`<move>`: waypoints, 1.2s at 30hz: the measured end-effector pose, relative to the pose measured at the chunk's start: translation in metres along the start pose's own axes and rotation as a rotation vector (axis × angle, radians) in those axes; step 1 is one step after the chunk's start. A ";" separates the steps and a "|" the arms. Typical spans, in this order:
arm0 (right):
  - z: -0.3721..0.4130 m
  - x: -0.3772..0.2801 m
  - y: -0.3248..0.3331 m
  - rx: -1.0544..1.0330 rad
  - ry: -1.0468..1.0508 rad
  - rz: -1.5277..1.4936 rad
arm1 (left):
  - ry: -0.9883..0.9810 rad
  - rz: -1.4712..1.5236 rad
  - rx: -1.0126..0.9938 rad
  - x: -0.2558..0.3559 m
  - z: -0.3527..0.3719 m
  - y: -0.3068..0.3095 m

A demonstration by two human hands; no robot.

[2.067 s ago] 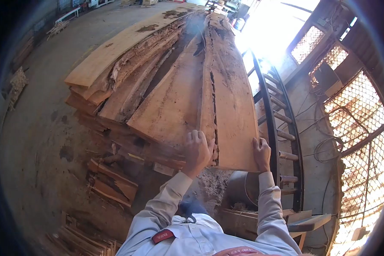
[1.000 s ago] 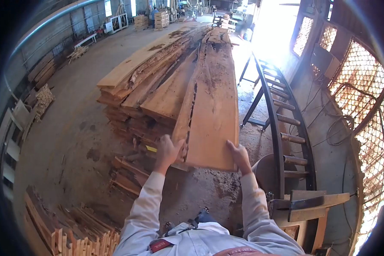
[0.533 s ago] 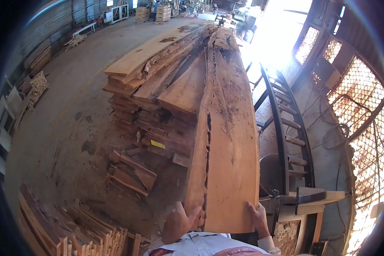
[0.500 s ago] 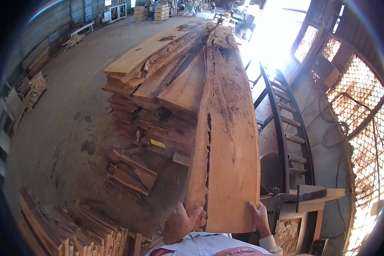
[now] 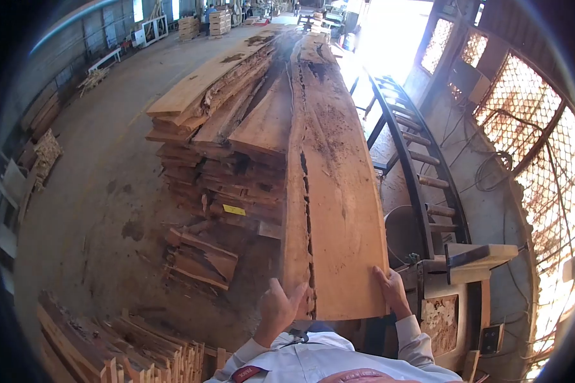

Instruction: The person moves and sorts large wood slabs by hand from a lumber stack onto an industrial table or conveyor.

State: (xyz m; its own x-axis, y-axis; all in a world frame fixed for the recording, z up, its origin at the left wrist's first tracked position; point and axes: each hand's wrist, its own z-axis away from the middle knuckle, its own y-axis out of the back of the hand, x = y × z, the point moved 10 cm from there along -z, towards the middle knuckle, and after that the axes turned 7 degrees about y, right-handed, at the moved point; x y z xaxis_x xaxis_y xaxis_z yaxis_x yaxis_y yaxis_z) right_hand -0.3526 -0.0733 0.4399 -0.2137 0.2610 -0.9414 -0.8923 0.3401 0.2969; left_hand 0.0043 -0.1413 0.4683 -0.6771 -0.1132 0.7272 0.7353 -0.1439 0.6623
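A long, wide wooden slab (image 5: 343,210) with a dark crack running along its left side stretches away from me. Its far part lies on the lumber stack. My left hand (image 5: 281,305) grips the left corner of its near end, thumb on top and fingers hidden at the edge. On the opposite edge, my right hand (image 5: 393,290) holds the right corner the same way, thumb over the top face. The near end sits just in front of my body, beyond the edge of the stack.
A stack of rough boards (image 5: 227,167) stands left of the slab. To the right runs a black roller conveyor (image 5: 421,156), with a machine part (image 5: 482,260) nearer me. Scrap pieces (image 5: 201,258) lie on the floor, and upright offcuts (image 5: 140,351) fill the lower left.
The slab's near end and both hands sit higher in view and farther from my torso, with more of my forearms showing. The whole scene has shifted slightly left. Both hands keep their hold.
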 end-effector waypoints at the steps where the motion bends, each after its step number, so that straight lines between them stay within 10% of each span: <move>1: 0.001 0.002 -0.001 -0.007 0.007 -0.023 | -0.016 0.011 0.025 -0.001 0.001 0.000; 17: 0.002 0.009 0.006 -0.136 0.268 -0.303 | 0.001 -0.005 0.138 -0.015 0.002 -0.014; 36: 0.215 0.096 0.024 -0.043 0.041 -0.054 | 0.208 -0.272 0.092 -0.068 0.218 -0.002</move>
State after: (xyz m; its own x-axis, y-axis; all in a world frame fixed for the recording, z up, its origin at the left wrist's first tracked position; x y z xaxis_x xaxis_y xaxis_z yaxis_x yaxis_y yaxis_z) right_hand -0.3093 0.1541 0.3912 -0.1800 0.2059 -0.9619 -0.9190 0.3135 0.2391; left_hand 0.0553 0.0814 0.4567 -0.8331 -0.2816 0.4761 0.5206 -0.1085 0.8469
